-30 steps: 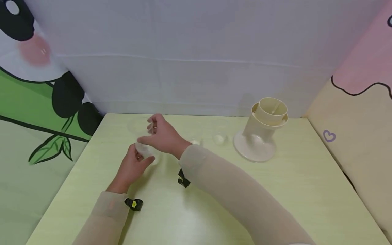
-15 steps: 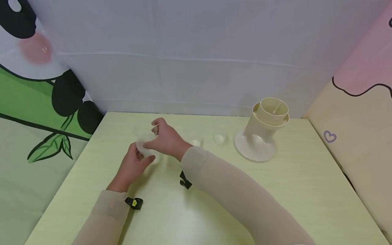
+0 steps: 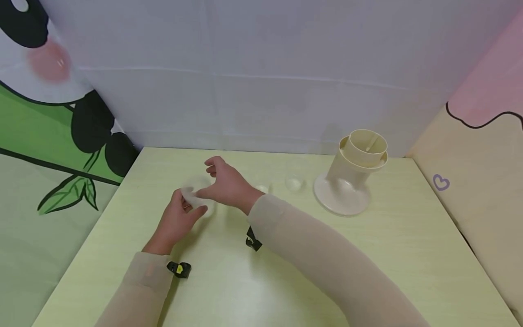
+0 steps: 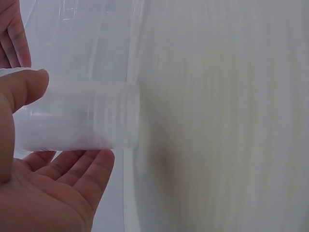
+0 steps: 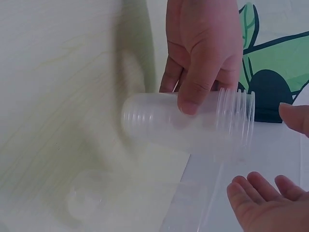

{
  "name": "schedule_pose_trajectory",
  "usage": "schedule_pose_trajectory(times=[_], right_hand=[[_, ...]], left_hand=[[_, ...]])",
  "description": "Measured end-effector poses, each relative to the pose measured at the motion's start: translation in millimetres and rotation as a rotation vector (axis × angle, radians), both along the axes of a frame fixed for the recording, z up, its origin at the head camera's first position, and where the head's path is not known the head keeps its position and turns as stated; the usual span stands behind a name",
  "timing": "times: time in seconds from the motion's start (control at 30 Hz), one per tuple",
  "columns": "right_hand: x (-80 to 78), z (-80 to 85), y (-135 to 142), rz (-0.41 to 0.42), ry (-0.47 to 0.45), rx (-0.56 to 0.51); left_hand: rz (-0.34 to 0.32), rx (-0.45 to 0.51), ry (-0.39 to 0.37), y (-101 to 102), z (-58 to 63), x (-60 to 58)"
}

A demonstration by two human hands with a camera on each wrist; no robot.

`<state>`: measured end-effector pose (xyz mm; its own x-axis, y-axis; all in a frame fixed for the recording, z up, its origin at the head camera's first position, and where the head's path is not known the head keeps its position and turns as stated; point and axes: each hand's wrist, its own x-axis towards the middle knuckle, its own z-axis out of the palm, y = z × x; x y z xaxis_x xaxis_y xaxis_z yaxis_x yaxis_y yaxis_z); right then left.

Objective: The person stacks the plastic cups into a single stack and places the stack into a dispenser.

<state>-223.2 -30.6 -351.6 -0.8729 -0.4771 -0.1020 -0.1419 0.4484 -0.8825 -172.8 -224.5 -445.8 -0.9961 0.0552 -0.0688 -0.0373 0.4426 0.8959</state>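
Note:
My left hand point(image 3: 173, 222) grips a stack of nested clear plastic cups point(image 4: 79, 116), with the thumb on one side and the fingers on the other. In the right wrist view the stack lies tilted on its side, its ridged rims point(image 5: 236, 116) pointing toward my right hand point(image 5: 270, 193). That hand is open, thumb and fingers spread apart at the rim end with nothing between them. In the head view its thumb overlaps the cups. Behind the hands, a clear cup point(image 3: 294, 182) stands on the table, and another clear cup point(image 3: 261, 187) is partly hidden by my right wrist.
A cream cylinder point(image 3: 347, 172), with a narrower cream ring point(image 3: 365, 150) set in its top, stands on a round white base point(image 3: 341, 204) at the back right. Pale cloth point(image 3: 265, 91) hangs behind the table point(image 3: 294, 272); printed panels flank it.
My right hand has shifted slightly right and down, and the clear rim near its fingers has moved rightward too. My left hand keeps its hold in nearly the same spot.

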Motion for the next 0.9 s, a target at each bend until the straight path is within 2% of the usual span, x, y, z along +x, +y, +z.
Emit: schedule_pose_trajectory(times=[0.2,0.43,0.63,0.9], right_hand=[[1.6,6.2,10.3,0.027,-0.001,-0.054],[9.6,19.3,29.2,0.061,0.001,-0.152],[17.6,27.7,54.0,0.04,0.021,-0.231],[35.4,28.9,90.7,0.012,0.104,-0.252]], left_hand=[[0.01,0.014,-0.018,1.0,1.3,-0.2],[0.033,-0.026,-0.034,0.1,-0.5,-1.0],[0.047,-0.037,-0.033,-1.0,-0.5,-0.5],[0.055,-0.043,-0.054,-0.8,0.7,0.5]])
